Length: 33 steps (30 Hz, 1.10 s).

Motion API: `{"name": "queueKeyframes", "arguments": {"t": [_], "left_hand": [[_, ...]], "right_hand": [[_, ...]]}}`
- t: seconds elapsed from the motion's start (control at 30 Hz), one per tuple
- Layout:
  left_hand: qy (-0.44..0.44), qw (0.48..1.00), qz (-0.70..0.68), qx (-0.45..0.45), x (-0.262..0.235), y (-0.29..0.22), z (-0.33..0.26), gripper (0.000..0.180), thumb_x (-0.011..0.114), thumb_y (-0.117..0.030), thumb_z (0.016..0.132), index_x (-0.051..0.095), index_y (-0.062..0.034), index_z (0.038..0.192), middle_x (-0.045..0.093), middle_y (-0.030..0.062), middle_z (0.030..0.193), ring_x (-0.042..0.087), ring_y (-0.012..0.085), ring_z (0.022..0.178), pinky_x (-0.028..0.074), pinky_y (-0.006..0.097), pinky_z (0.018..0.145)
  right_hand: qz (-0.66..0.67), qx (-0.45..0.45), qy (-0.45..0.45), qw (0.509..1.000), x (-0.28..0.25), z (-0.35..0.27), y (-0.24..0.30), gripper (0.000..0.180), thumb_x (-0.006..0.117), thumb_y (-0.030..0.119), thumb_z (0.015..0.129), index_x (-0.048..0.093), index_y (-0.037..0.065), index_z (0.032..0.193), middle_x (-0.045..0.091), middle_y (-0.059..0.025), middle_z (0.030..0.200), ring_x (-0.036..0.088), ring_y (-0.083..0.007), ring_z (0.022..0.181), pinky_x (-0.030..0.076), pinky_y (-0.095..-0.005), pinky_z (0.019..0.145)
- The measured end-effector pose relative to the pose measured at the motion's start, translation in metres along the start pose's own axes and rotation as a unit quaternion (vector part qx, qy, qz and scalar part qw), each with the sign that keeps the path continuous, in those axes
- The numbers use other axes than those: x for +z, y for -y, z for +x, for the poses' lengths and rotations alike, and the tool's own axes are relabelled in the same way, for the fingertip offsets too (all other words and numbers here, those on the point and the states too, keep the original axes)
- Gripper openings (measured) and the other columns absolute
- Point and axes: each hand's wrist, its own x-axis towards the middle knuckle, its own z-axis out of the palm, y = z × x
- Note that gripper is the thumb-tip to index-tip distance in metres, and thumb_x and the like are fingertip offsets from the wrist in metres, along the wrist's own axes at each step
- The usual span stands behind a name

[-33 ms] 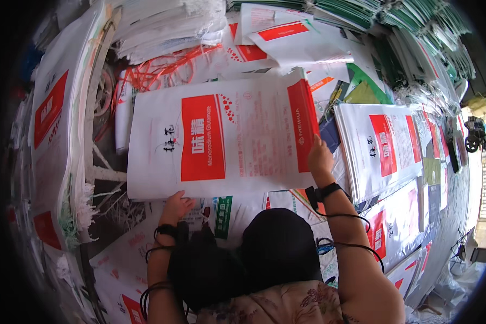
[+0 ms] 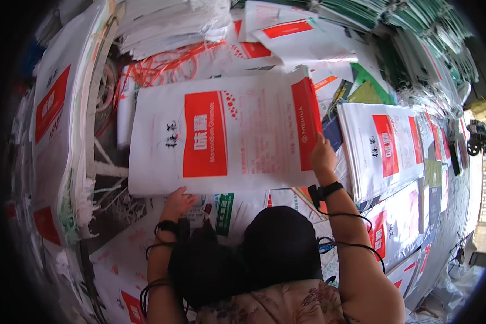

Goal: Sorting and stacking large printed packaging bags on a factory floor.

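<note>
A flat white woven sack (image 2: 264, 135) with red printed panels lies in front of me, its long side running left to right. Its right end is pinched near the close corner by my right hand (image 2: 324, 157), fingertips over the red band. My left hand (image 2: 180, 203) rests at the near edge toward the left, fingers loosely apart and in sight, with the thumb side against the edge. Each wrist wears a black strap with a cable.
Right of the sack stands a pile of similar sacks (image 2: 383, 151). Another tall stack (image 2: 51, 119) rises at the left beside a metal frame (image 2: 107, 169). Tangled orange strapping (image 2: 167, 65) lies behind. Bundled green-edged sacks (image 2: 351, 16) fill the far side.
The view has shifted very slightly; the sack and both hands keep the same positions relative to each other.
</note>
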Motion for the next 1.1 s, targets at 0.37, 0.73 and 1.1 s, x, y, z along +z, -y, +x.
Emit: {"name": "queueKeyframes", "arguments": {"t": [0.37, 0.73, 1.1], "left_hand": [[0.090, 0.944, 0.261, 0.181, -0.003, 0.010, 0.002, 0.029, 0.053, -0.003, 0.094, 0.046, 0.0068, 0.121, 0.059, 0.0264, 0.112, 0.064, 0.0349, 0.104, 0.056, 0.042, 0.090], [0.173, 0.665, 0.699, 0.197, -0.076, -0.008, 0.003, 0.057, 0.062, -0.030, 0.091, 0.045, 0.0012, 0.135, 0.058, 0.0234, 0.122, 0.065, 0.0337, 0.098, 0.056, 0.043, 0.071], [-0.032, 0.773, 0.378, 0.508, 0.028, -0.079, -0.316, 0.041, 0.054, -0.019, 0.098, 0.052, -0.0005, 0.134, 0.068, 0.0129, 0.111, 0.064, 0.0187, 0.108, 0.052, 0.027, 0.087]], "right_hand": [[-0.053, -0.046, -0.004, 0.998, 0.010, -0.005, -0.014, 0.046, 0.048, 0.014, 0.091, 0.044, 0.015, 0.137, 0.054, -0.0181, 0.121, 0.061, -0.0400, 0.101, 0.053, -0.0498, 0.077], [-0.028, -0.105, 0.033, 0.994, 0.001, -0.032, 0.025, 0.054, 0.057, 0.013, 0.088, 0.041, 0.011, 0.139, 0.052, -0.0203, 0.121, 0.060, -0.0400, 0.105, 0.052, -0.0481, 0.085], [0.081, -0.439, -0.028, 0.895, -0.131, 0.019, 0.156, 0.028, 0.063, 0.005, 0.082, 0.064, 0.000, 0.110, 0.065, -0.0185, 0.107, 0.058, -0.0376, 0.106, 0.047, -0.0444, 0.093]]}}
